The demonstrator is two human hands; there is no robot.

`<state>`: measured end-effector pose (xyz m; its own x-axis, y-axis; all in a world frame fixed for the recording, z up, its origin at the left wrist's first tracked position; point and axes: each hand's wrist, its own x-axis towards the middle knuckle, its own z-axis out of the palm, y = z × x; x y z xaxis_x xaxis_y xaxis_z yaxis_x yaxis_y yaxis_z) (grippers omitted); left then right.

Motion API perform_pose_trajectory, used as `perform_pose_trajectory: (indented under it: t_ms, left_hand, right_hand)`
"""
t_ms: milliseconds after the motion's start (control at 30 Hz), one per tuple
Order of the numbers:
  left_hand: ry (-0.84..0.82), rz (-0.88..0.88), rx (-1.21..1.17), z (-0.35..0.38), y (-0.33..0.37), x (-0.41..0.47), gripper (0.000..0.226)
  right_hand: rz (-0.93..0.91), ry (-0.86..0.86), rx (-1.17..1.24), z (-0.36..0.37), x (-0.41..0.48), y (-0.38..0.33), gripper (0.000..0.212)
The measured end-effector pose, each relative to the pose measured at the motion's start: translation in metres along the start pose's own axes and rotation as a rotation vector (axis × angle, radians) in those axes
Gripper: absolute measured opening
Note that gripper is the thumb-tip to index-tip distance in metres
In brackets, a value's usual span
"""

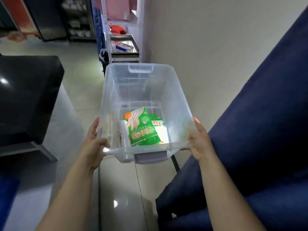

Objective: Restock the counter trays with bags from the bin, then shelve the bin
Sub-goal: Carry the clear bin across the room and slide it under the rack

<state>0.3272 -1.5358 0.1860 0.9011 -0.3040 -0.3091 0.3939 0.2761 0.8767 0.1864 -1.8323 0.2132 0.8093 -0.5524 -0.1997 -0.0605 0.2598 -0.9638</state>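
A clear plastic bin (pixel 116 90) is held up in front of me over the tiled floor. My left hand (pixel 95 140) grips its near left rim and my right hand (pixel 198 140) grips its near right rim. At the bottom of the bin lie a green and white printed bag (pixel 141 129), a second similar bag (pixel 158 127) partly under it, and a white roll (pixel 124 132) beside them. The far half of the bin holds nothing.
A white metal shelf rack (pixel 124 45) stands ahead against the wall, holding a metal tray, red and pink items. A black counter (pixel 28 95) is to my left. A dark blue sofa (pixel 260 130) fills the right side. Glossy floor tiles (pixel 80 77) lie between them.
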Motion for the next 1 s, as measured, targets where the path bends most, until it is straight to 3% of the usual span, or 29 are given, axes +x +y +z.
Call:
perform_pose_trajectory:
  t_ms: [233,467,633,833,1000]
  left_hand:
    - [0.160,0.066,-0.003,0.059,0.012,0.128,0.098]
    - [0.283,0.037,-0.030,0.080,0.052,0.253,0.098]
    - [0.348,0.049,-0.047,0.055,0.086,0.369,0.098]
    - [0.397,0.034,-0.106,0.000,0.155,0.518,0.096]
    - [0.476,0.023,-0.116,-0.044,0.214,0.623,0.101]
  right_hand:
    - [0.128,-0.032,0.075,0.004,0.187,-0.021,0.074]
    - [0.135,-0.218,-0.015,0.058,0.355,-0.043,0.069]
    - [0.156,-0.292,-0.054,0.132,0.479,-0.035,0.070]
    - [0.169,-0.332,-0.002,0.263,0.620,-0.037,0.051]
    - [0.155,-0.462,-0.018,0.360,0.719,-0.043,0.041]
